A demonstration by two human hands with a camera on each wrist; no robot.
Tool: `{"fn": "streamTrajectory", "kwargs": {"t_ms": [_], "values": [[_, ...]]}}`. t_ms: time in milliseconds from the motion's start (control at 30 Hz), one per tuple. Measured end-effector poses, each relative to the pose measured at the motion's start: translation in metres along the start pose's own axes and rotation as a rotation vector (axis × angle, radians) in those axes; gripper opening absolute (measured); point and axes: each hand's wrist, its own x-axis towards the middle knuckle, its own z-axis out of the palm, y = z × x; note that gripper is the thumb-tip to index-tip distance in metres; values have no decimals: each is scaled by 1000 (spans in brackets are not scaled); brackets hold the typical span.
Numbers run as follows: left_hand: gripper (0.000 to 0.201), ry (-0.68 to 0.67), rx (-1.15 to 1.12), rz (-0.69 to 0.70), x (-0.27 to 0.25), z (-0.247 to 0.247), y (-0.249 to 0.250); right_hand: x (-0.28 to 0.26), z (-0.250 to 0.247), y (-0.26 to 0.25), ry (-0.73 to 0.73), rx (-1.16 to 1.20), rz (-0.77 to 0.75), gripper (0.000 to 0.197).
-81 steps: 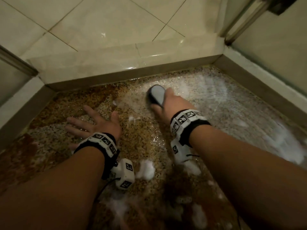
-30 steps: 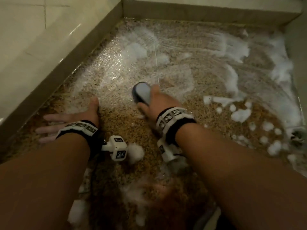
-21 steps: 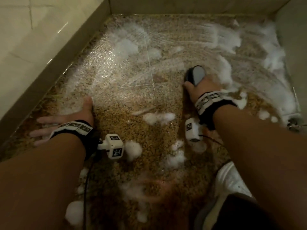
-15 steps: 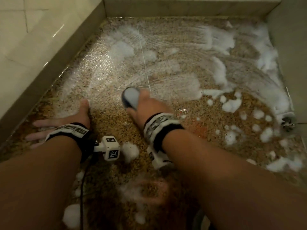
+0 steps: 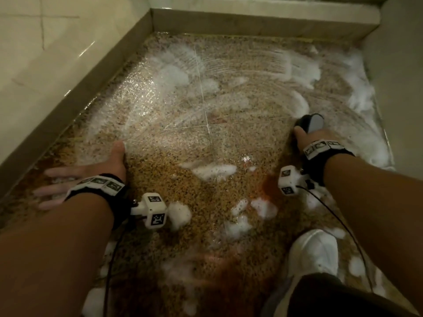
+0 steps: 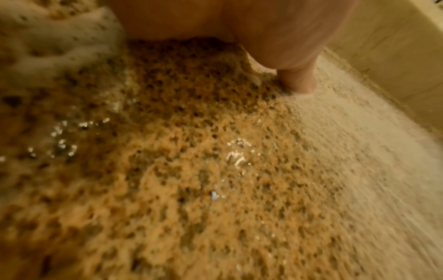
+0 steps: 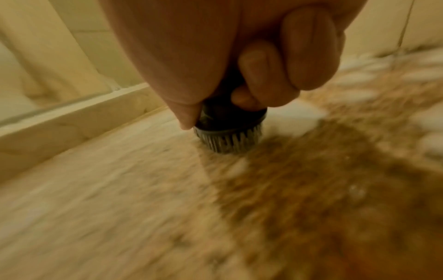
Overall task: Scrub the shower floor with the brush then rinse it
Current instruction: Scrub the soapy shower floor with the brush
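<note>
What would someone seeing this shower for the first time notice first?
White foam smeared in curved streaks across the far and right parts of the speckled shower floor. Next, the right hand at the right, gripping a dark round brush with its bristles pressed to the floor. The left hand lies flat on the wet floor near the left curb, and a white shoe stands at the lower right.

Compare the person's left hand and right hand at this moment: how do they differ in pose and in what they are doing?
The left hand lies flat on the shower floor with fingers spread and holds nothing; the right hand is curled round the brush. The left hand sits by the left wall; the right hand works near the foam on the right side. Both wear marker wristbands and are down at the wet floor.
</note>
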Motion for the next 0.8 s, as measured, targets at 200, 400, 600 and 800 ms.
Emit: {"fn": "streamTrajectory", "kwargs": {"t_ms": [200, 400, 600, 800], "values": [[161, 16, -14, 2, 12, 3, -5, -109, 76, -126, -153, -41, -524, 65], [147, 12, -59, 33, 5, 3, -4, -148, 103, -141, -227, -86, -671, 59], [154, -12, -39, 40, 17, 7, -5, -34, 34, -53, -27, -86, -296, 91], [177, 26, -37, 28, 48, 24, -12, 11, 5, 11, -1, -106, -35, 92]]}}
